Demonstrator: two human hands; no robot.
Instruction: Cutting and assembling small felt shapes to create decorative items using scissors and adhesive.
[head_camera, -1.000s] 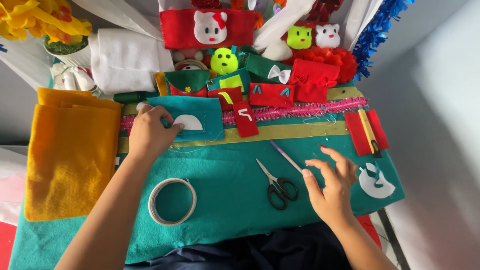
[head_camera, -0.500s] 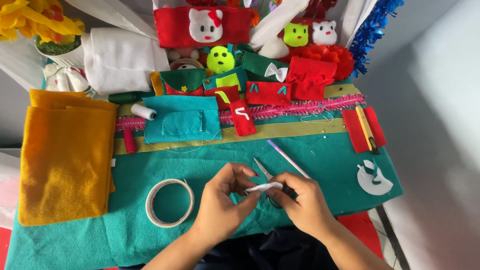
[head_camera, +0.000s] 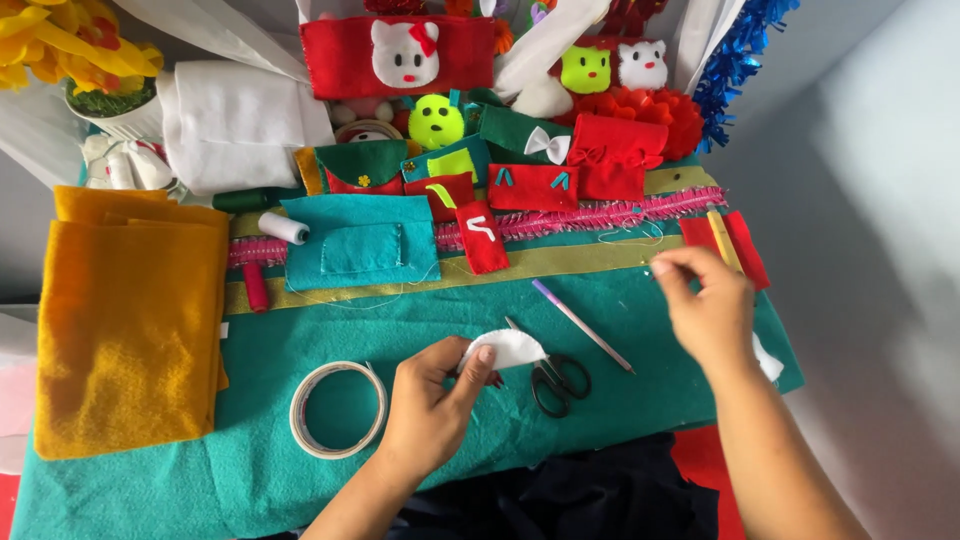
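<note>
The left hand (head_camera: 432, 405) is low in the scene, near the middle, fingers and thumb pinched on a white felt piece (head_camera: 508, 349) shaped like a half circle, held just above the teal felt sheet (head_camera: 300, 335) that covers the bench. Just right of that piece lie the black-handled scissors (head_camera: 555, 378), partly tucked under it, and a thin purple pencil (head_camera: 580, 325) runs slantwise beyond them. Over on the right, the right hand (head_camera: 708, 312) is up and away from the left, fingertips pinched together at the far end (on what, I cannot tell, it is too small to make out), close to the red felt strips (head_camera: 745, 248) and a yellow pencil (head_camera: 722, 238). Left of the left hand sits a roll of tape (head_camera: 338, 409), flat on the teal felt. Farther out, a teal felt pouch (head_camera: 360, 252) with a stitched pocket rests on the olive band, a white thread spool (head_camera: 284, 227) at its left corner. A folded stack of orange felt (head_camera: 125, 325) fills the left side. At the far edge, a row of red, green and white felt toys and pouches lines up.
</note>
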